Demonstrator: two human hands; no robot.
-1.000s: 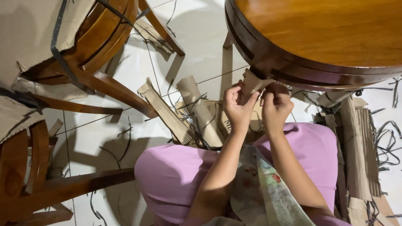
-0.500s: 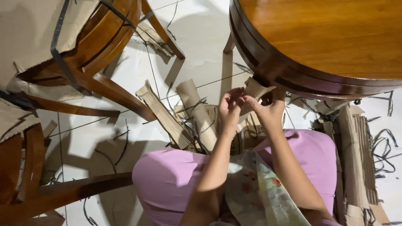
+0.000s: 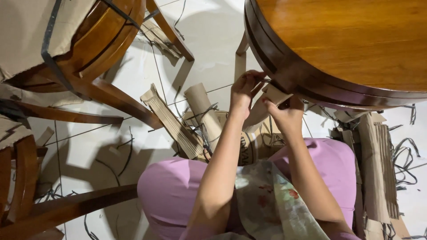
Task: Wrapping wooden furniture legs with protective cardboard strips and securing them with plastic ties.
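Note:
Both hands work at the rim of a round wooden table (image 3: 284, 71), over my lap in pink trousers (image 3: 173, 191). My left hand (image 3: 243, 92) is raised against the rim. Its fingertips pinch the upper end of a tan cardboard strip (image 3: 272, 94) where it meets a thin dark strap. My right hand (image 3: 288, 114) sits just below and to the right and grips the lower part of the same strip. What lies under the table's edge is hidden.
Torn corrugated cardboard pieces (image 3: 171, 124), a cardboard roll (image 3: 202, 106) and loose black straps (image 3: 402, 155) litter the white tiled floor (image 3: 209, 35). A wooden chair partly wrapped in cardboard (image 3: 66, 49) stands at the left. More cardboard (image 3: 378, 169) lies at the right.
Both hands have risen from the cardboard near my knees to the table's rim, the left hand higher than before. The strip came up with them.

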